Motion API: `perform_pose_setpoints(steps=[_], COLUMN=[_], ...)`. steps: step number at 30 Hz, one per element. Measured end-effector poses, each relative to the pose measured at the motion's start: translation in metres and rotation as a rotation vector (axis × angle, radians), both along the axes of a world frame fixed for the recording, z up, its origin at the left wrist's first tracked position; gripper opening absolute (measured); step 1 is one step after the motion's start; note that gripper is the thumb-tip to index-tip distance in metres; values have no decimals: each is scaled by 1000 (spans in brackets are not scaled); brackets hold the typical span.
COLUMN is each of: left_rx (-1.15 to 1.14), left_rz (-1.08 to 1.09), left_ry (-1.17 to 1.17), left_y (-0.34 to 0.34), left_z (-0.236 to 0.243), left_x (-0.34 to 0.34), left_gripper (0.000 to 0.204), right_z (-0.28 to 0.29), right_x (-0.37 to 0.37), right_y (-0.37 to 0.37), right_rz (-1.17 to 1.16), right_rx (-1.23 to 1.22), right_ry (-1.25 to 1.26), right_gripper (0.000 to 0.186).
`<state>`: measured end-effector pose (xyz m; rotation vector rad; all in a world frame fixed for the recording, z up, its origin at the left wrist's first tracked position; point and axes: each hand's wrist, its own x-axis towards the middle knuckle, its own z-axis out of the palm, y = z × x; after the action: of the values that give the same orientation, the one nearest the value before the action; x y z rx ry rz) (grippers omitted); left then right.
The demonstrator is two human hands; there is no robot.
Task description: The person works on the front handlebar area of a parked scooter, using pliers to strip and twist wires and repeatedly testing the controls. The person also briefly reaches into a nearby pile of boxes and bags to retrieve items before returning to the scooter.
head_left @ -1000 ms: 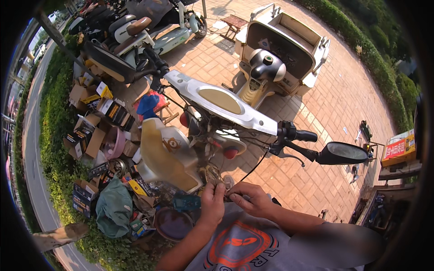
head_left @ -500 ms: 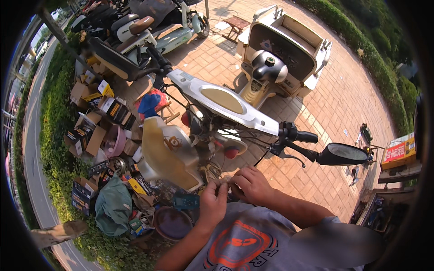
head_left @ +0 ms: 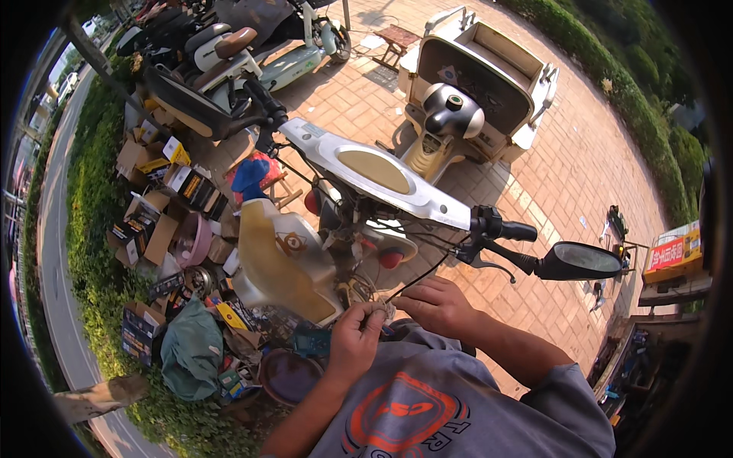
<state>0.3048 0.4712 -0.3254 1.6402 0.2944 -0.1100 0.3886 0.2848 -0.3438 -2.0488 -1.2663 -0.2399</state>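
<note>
"Brick paving [head_left: 546,328] ran far and right in strong sun, behind a scooter handlebar [head_left: 374,169]. What were the hands doing?"

"The left hand [head_left: 355,340] had thumb and forefinger pinched on a small pale part [head_left: 389,309], on the near side of the handlebar. The right hand [head_left: 437,307] had its fingers bent close together just right of it; whether they gripped anything, I couldn't tell."

"What could have gone wrong?"

"A drop, I judged: something that small could have slipped from a loosened pinch and been lost below. A black cable [head_left: 418,279] slanted down from the handlebar toward the fingers, so a tug might have jerked the part loose, if the two were joined. That was too small to see."

"And the place around?"

"Cluttered at left: cardboard boxes [head_left: 156,237], a pink basin [head_left: 200,243] and a green cloth [head_left: 191,351] were heaped beside a hedge [head_left: 95,282]. Far off stood a cargo tricycle [head_left: 477,95]; at right, a mirror [head_left: 580,259] stuck out above the paving."
</note>
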Motion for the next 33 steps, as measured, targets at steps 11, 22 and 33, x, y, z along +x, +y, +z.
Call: perform_pose_setpoints(steps=[11,22,33], left_rx=[93,-23,184], left_rz=[-27,47,-33], left_ry=[-77,-13,-151], left_y=[1,-3,0], left_z=[-4,-9,0], left_x=[0,-2,0], left_gripper=[14,13,14], right_z=[20,21,12], right_x=[-25,-33,-32], right_y=[32,19,35], right_rz=[-236,-316,-334], right_rx=[104,142,659], right_ry=[734,321,2055], right_gripper=[13,17,17])
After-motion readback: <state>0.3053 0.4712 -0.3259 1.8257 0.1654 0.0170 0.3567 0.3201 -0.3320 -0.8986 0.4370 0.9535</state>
